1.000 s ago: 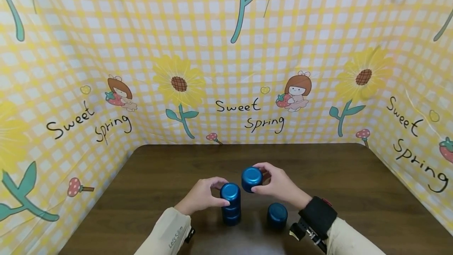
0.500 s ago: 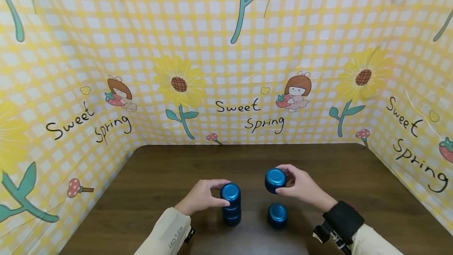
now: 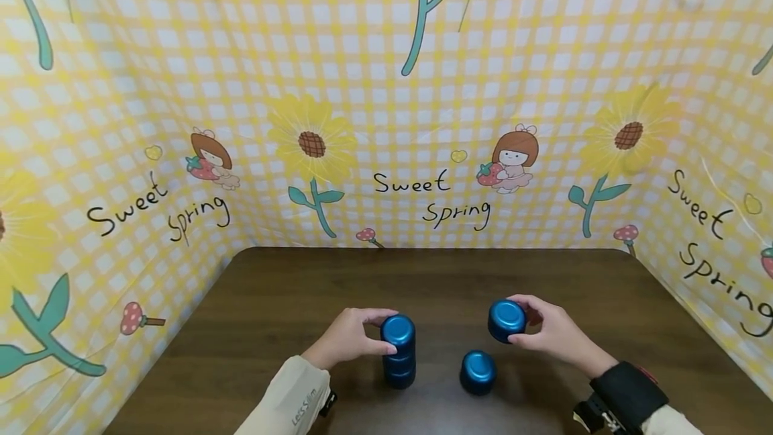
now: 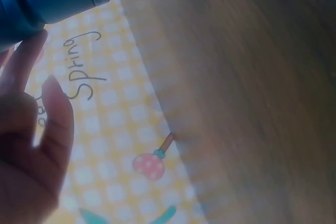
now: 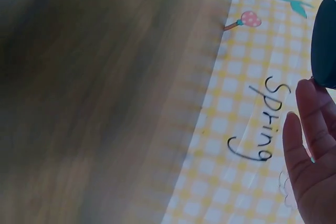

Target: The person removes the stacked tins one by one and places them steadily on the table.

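A stack of blue metallic round tins (image 3: 400,360) stands upright on the table, three tiers high as it appears. My left hand (image 3: 345,342) pinches the top tier, thumb in front and fingers behind. Farther right, my right hand (image 3: 561,335) grips another blue tin (image 3: 506,321) by its side, raised off the tabletop. Between the two hands, nearer me, one more blue tin (image 3: 478,372) sits alone on the table. In the right wrist view the held tin (image 5: 325,45) shows dark at the right edge, at the fingertips.
The dark wood table (image 3: 314,280) has rounded far corners. Yellow checked cloth (image 3: 417,133) with flowers and lettering hangs behind it and along both sides. A black band (image 3: 628,388) wraps the right wrist.
My right hand has carried its tin to the right, away from the stack and past the lone tin, and slightly nearer me. The left hand stays at the stack.
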`<action>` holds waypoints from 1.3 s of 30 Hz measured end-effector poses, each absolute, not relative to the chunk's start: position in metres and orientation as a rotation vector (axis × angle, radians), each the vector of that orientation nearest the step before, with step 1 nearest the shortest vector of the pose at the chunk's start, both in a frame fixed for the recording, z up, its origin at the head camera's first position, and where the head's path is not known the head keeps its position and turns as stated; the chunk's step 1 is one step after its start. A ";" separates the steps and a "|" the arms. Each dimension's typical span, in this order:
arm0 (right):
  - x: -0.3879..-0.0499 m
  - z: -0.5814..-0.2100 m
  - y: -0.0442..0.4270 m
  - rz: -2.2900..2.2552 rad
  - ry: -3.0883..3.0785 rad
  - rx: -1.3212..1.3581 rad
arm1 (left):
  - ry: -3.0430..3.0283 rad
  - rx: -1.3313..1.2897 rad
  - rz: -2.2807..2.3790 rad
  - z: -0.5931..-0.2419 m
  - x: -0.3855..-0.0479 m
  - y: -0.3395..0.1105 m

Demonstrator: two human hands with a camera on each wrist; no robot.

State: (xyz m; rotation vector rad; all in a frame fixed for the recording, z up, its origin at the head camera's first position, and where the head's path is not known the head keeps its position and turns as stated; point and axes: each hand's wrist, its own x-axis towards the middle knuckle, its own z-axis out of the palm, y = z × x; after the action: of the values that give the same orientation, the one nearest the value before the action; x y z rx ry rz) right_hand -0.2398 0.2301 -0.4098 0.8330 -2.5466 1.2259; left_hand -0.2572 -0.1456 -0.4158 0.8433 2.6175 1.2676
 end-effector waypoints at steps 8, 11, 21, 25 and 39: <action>-0.236 -0.420 0.246 1.253 -2.568 0.767 | 2.608 0.854 1.296 -0.415 -0.255 -0.144; -0.235 -0.424 0.247 1.278 -2.572 0.734 | 2.603 0.870 1.284 -0.413 -0.255 -0.143; -0.234 -0.433 0.252 1.372 -2.610 0.734 | 2.601 0.854 1.262 -0.413 -0.256 -0.145; -0.235 -0.435 0.255 1.401 -2.657 0.719 | 2.595 0.843 1.264 -0.413 -0.256 -0.145; -0.240 -0.437 0.262 1.456 -2.829 0.771 | 2.610 0.859 1.253 -0.415 -0.257 -0.145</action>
State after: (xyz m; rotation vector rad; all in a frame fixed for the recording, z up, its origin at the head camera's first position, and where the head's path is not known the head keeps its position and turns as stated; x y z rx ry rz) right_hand -0.2402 0.2620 -0.4370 0.7710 -2.8289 1.4559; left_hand -0.2566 -0.1450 -0.4148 0.8591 2.6097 1.2528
